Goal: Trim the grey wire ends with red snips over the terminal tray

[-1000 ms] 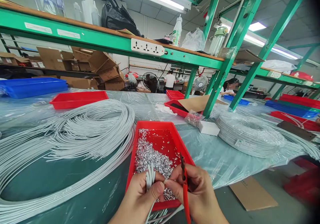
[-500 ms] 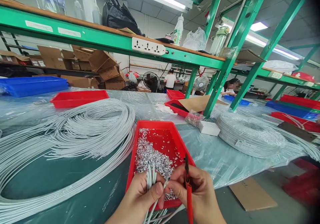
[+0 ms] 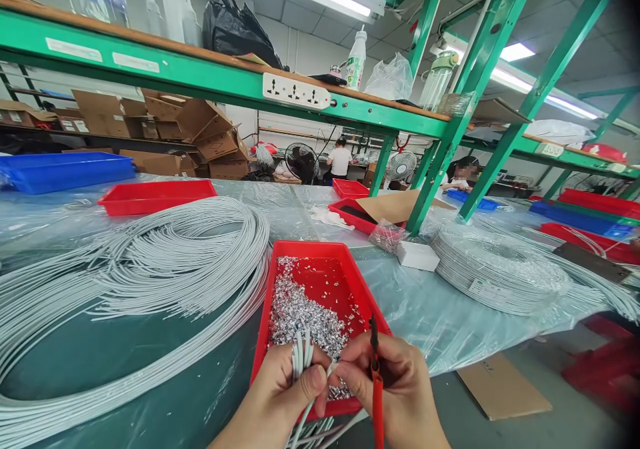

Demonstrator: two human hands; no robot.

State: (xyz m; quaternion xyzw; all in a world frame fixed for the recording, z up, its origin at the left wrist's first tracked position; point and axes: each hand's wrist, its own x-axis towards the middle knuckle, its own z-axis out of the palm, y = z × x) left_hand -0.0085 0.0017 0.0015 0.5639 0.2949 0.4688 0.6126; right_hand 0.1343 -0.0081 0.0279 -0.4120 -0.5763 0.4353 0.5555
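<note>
My left hand [image 3: 287, 389] is closed around several white cables [image 3: 303, 354], their cut ends pointing up. One more cable [image 3: 331, 369] runs out from between its thumb and finger toward my right hand [image 3: 393, 385]. The right thumb and forefinger pinch the tip of that cable. A pair of pliers with orange-red handles [image 3: 379, 402] rests in the same right hand, its dark jaws upward. Both hands are over the near end of a red tray [image 3: 310, 247], which holds many small silvery scraps [image 3: 305, 309].
Large coils of white cable [image 3: 200, 255] lie to the left. A wrapped cable coil [image 3: 500, 269] and a small white box [image 3: 418, 256] are at right. Behind stand red [image 3: 160, 197] and blue trays [image 3: 70, 171], under a green shelf frame [image 3: 200, 75]. Two people are farther back.
Almost nothing differs. The hands keep the same hold on the cables and pliers, and the fingers at the cable tip have shifted only slightly.
</note>
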